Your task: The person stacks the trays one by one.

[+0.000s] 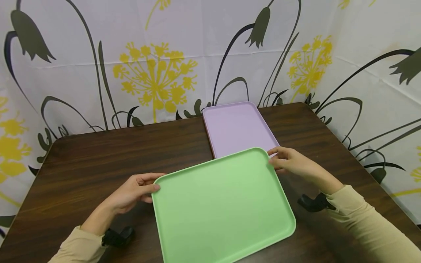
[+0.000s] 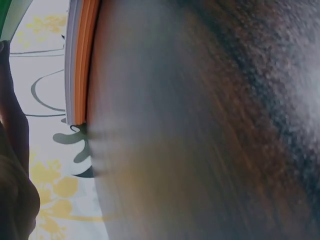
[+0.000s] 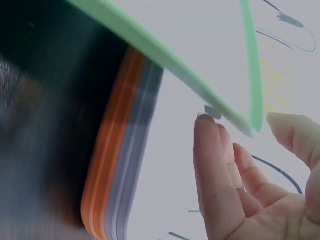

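A light green rectangular tray (image 1: 223, 208) with a low rim is held above the table, tilted, its bottom edge running out of the head view. My left hand (image 1: 133, 191) pinches its upper left corner, thumb on the rim and fingers behind. At the upper right corner my right hand (image 1: 292, 162) holds it the same way. The right wrist view shows that hand's thumb and fingers (image 3: 215, 170) on either side of the corner. Behind the green tray a lilac tray (image 1: 238, 128) lies on the table, partly covered by it. Orange trays (image 3: 107, 150) are stacked underneath the lilac.
The dark wood-grain table (image 1: 108, 157) reaches back to a white cloth (image 1: 184, 29) printed with yellow and grey flowers, which also hangs along the right side. A black strap mount sits on each wrist, below beige sleeves (image 1: 371, 226).
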### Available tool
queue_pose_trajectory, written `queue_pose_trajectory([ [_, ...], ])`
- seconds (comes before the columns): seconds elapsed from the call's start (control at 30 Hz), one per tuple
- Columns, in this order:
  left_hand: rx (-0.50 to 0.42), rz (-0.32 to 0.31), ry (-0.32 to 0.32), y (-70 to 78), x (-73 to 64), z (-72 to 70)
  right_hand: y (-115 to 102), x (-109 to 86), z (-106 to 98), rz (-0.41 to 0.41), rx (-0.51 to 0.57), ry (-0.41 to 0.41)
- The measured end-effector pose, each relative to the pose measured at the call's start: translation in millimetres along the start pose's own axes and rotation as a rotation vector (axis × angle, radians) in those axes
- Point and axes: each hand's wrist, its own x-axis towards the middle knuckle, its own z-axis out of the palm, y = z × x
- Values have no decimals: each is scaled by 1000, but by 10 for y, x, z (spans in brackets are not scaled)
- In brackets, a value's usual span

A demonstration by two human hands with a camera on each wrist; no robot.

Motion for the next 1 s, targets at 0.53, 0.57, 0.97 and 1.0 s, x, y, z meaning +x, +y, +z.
queue_pose_trajectory([
  [0.53,-175,149,209,-24,-58,-79,8,-79,-231,14,5,185],
  [0.57,-188,154,221,-25,-53,-76,8,-77,-228,15,7,190],
  [0.97,-356,168,400,8,51,61,1,4,-66,22,16,183],
  [1.0,-365,166,416,12,66,82,-2,15,-46,21,30,178],
])
